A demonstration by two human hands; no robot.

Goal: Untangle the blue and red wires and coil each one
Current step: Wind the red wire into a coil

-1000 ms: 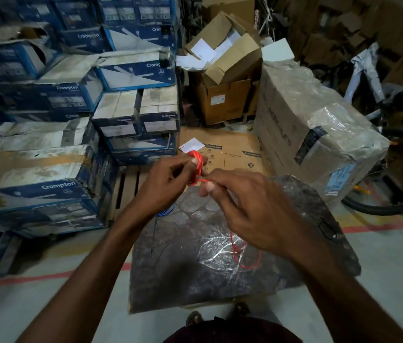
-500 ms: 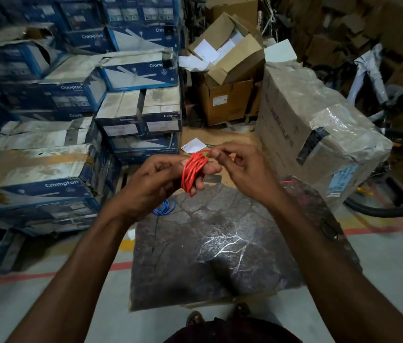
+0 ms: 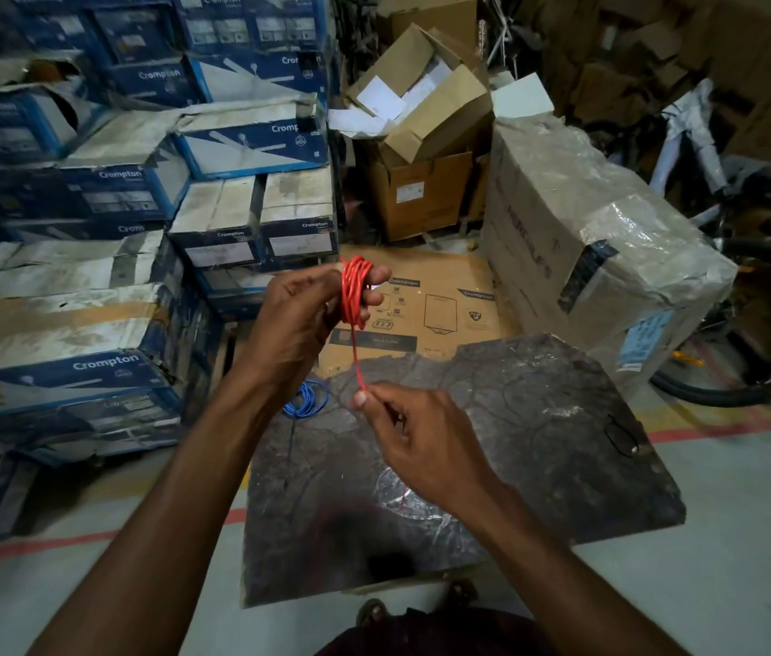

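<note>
My raised left hand (image 3: 300,319) grips the coiled thin red wire (image 3: 353,295); my lower right hand (image 3: 421,447) pinches its taut tail.

right hand (image 3: 421,447) — dropped below left, pinching tail | red wire (image 3: 353,291) — strand drawn taut

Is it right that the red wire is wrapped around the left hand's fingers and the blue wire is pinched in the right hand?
Not quite. The head view shows the right hand pinching the loose end of the red wire, not the blue one. The blue wire lies coiled on the dark slab, untouched. The red wire is indeed wrapped around the left hand's fingers.
</note>
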